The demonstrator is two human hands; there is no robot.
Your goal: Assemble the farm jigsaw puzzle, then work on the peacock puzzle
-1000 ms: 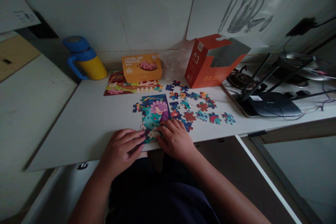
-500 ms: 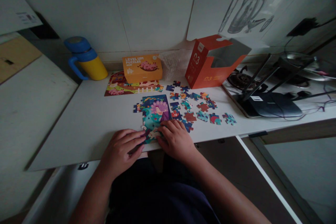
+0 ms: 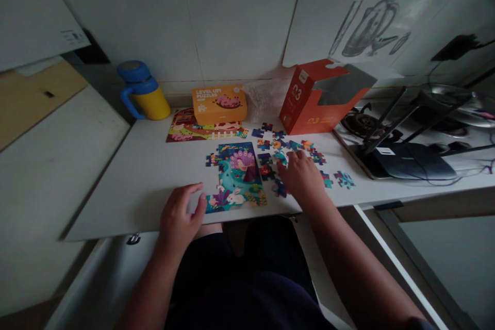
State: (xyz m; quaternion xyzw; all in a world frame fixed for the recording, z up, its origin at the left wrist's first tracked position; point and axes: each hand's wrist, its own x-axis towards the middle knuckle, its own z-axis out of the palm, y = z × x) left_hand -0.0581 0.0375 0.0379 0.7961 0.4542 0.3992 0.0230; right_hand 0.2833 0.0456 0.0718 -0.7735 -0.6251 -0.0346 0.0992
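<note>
"Where do we have the peacock puzzle (image 3: 242, 179)?"

"Partly assembled, lying flat on the desk (image 3: 135, 180). Our left hand (image 3: 179, 216) is just left of the peacock puzzle's near end, thumb and forefinger parted, with nothing in its grasp that we can see."

"And our right hand (image 3: 303, 178)?"

"Right of the peacock puzzle, over the loose jigsaw pieces (image 3: 264, 145), fingers bent downward. They hide what is beneath, so we cannot tell whether a piece is gripped."

"What do we see beyond the peacock puzzle?"

"Behind it and somewhat left, the farm-scene puzzle (image 3: 189, 130), partly hidden by the 'Level Up! Puzzles' box (image 3: 220, 104). Behind it to the right, we find the cut-out orange-red box (image 3: 320, 113); behind it, far left, the blue-and-yellow jug (image 3: 150, 99)."
</note>
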